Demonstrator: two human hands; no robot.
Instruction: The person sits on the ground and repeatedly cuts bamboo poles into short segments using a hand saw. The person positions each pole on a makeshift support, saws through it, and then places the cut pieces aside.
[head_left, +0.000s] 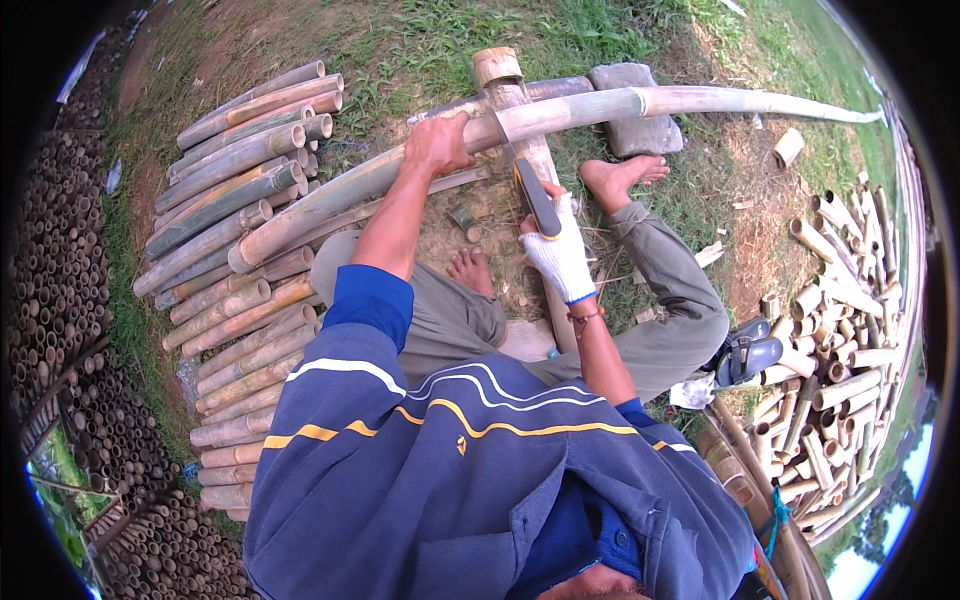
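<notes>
Fingers of left hand (437, 145) wrapped round bamboo pole (560, 112), gloved right hand (557, 255) clamped on saw (537, 197); best kept pinned firm against post (505, 88).

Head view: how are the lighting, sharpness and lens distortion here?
Head view: soft, even daylight with no hard shadows or glare; strong fisheye bending, so the long bamboo pole curves and the corners go black; the centre is sharp around the left hand gripping the pole and the gloved right hand on the tool's handle, while the stacked bamboo smears toward the rim.
</notes>
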